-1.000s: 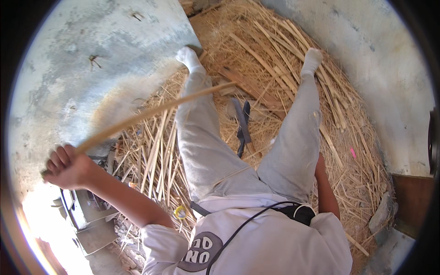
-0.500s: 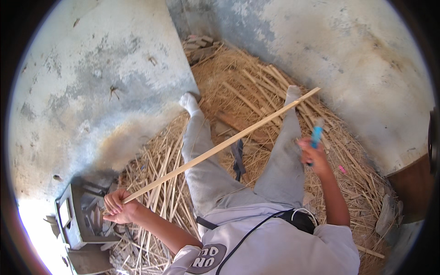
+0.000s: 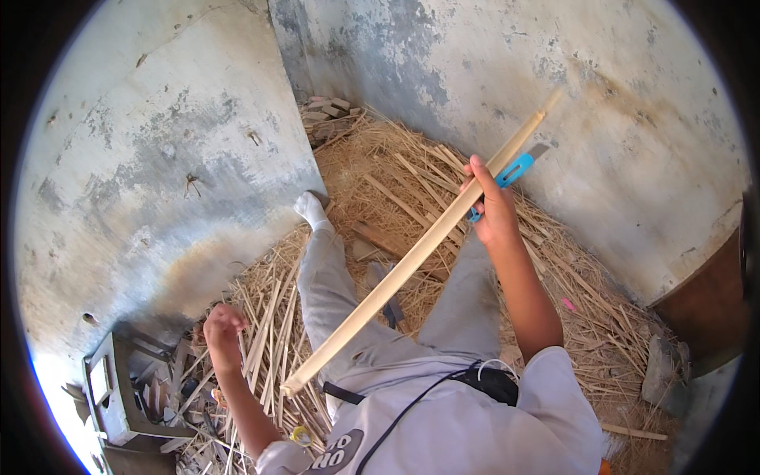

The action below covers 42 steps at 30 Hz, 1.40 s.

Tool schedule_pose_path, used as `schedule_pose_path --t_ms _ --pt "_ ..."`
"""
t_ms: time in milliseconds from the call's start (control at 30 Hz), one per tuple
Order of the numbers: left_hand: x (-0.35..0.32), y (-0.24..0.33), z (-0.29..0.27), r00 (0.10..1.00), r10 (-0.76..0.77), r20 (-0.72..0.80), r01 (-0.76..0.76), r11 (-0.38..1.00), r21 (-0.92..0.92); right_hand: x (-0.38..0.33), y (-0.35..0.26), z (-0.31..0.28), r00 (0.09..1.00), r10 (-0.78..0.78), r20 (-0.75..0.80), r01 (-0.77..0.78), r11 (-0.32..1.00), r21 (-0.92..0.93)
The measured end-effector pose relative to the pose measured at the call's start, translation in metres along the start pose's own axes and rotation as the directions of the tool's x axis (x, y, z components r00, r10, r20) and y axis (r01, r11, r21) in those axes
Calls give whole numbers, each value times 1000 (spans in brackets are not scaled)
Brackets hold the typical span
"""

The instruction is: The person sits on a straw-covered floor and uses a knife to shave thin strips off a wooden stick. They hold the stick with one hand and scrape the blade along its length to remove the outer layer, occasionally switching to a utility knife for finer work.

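Observation:
A long pale split-bamboo strip slants across my legs, its lower end near my lap and its far end raised toward the right wall. My right hand is closed around the strip's upper part. The same hand grips a blue utility knife, its grey blade pointing up and to the right beside the strip. Off to the left, my left hand is away from the strip, its fingers loosely bent and apart, with nothing visible in them. It hovers over loose strips on the floor.
Straw-like shavings and cut strips cover the floor between my outstretched legs. Worn plaster walls rise left and right. A grey broken cabinet-like box stands at the lower left; a stone block lies at the right.
My left hand has let go of the strip's lower end. My right hand has moved up and left and taken hold of the strip while keeping the knife. The strip now slants more steeply.

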<state>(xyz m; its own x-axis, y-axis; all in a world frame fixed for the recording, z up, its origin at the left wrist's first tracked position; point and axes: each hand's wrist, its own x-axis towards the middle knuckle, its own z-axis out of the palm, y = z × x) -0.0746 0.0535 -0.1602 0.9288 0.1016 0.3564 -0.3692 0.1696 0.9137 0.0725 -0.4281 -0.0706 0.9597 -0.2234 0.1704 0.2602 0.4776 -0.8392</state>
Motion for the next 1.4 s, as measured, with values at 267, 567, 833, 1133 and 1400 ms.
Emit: schedule_pose_path --t_ms 267,567,833,1133,1400 --pt "-35 -13 159 680 -582 446 445 811 380 16 -3 11 996 -30 78 47 975 -217" --pt "-51 -40 216 924 -363 120 349 929 118 -62 42 -26 984 127 127 -21 785 -620" --pt "-60 -60 256 974 -225 -39 219 970 -109 -148 75 -41 929 99 355 136 804 -580" --pt "-87 -47 263 902 -414 123 431 877 -211 -158 44 -29 689 134 712 608 429 -668" --pt "-98 -51 258 956 -294 9 294 955 -24 -172 50 -32 645 163 746 711 227 -665"
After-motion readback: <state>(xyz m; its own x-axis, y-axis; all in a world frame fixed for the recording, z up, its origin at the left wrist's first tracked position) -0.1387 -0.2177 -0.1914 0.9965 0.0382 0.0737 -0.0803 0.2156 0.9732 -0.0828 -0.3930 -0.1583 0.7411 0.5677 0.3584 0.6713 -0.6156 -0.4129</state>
